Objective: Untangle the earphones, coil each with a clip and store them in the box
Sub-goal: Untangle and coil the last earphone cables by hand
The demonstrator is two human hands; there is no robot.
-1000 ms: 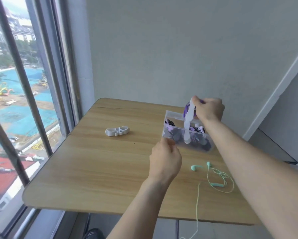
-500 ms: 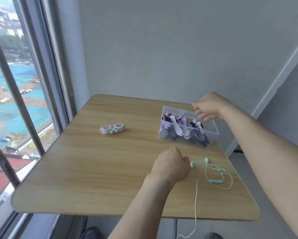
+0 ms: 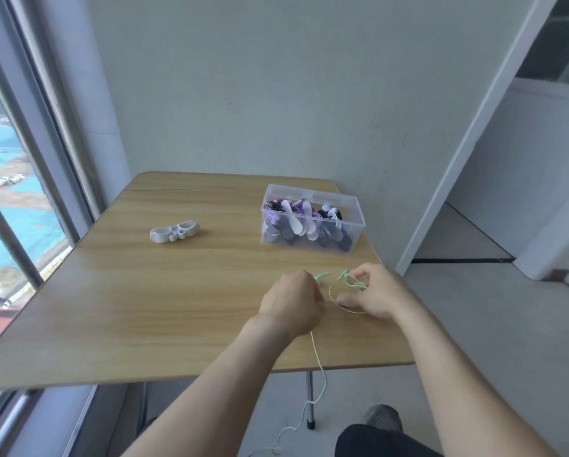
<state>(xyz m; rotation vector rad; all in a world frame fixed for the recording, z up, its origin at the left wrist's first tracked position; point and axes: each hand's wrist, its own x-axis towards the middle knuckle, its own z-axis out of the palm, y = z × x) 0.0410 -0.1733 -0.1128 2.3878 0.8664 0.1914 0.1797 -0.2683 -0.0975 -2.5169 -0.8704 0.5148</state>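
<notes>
The table (image 3: pixel 164 308) is light wood, honey-tan with long darker grain streaks running across it. On it sits a clear box (image 3: pixel 354 222) holding a jumble of purple, lilac, white, grey and black (the pieces are too tangled to sort by colour one by one). The clip (image 3: pixel 174 231) lying apart is plain white. The earphones (image 3: pixel 342 285) are pale mint green, their cable (image 3: pixel 319 361) the same shade, fading almost to white where it hangs below the table edge. The wall (image 3: pixel 276 94) is flat off-white, and the window frame (image 3: pixel 55 127) is grey.
</notes>
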